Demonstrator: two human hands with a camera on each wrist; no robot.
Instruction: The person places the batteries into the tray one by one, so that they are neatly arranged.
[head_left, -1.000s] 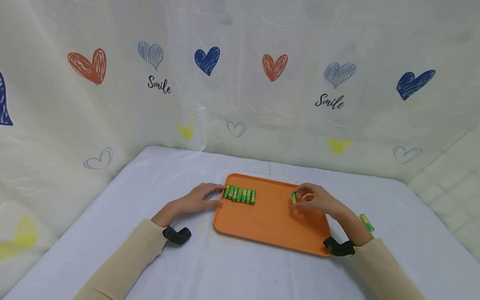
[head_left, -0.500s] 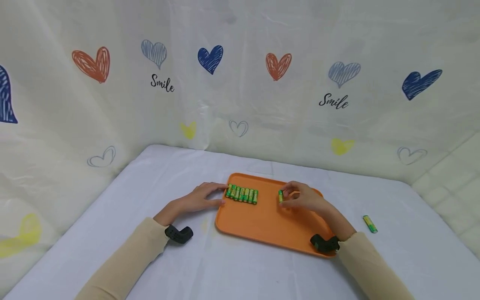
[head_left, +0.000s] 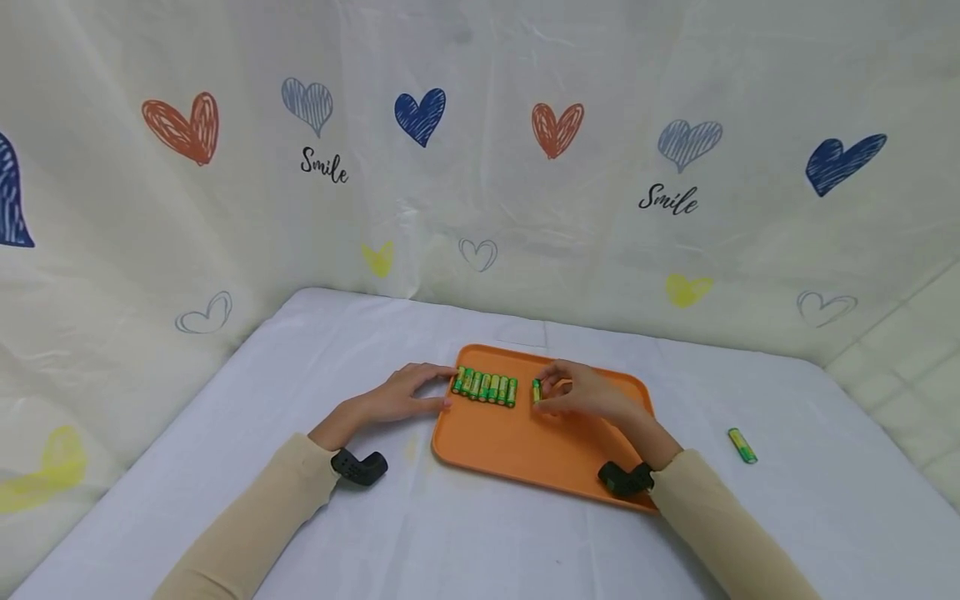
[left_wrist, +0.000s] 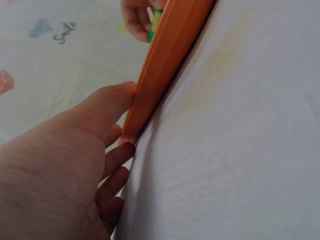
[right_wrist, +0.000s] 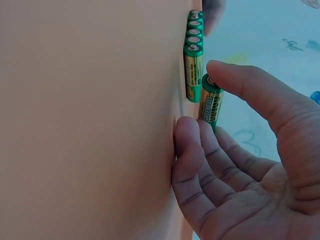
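Note:
An orange tray (head_left: 495,450) lies on the white cloth, with a row of several green-and-yellow batteries (head_left: 486,388) side by side at its back left. Between thumb and fingers my right hand (head_left: 583,392) pinches one more battery (right_wrist: 211,104), low over the tray and a short gap to the right of the row. My left hand (head_left: 405,395) rests at the tray's left rim, its thumb and fingers spread apart. In the left wrist view, that hand's thumb (left_wrist: 117,95) touches the tray's side, with other fingertips lower along it.
A loose battery (head_left: 742,446) lies on the white tablecloth (head_left: 795,500) to the right of the tray. Behind the table hangs a pale sheet (head_left: 525,208) printed with hearts. Each wrist bears a black band-mounted device (head_left: 360,467).
My right hand has moved left across the tray with the battery, closer to the row. The left hand stays at the left rim. The head view has shifted slightly.

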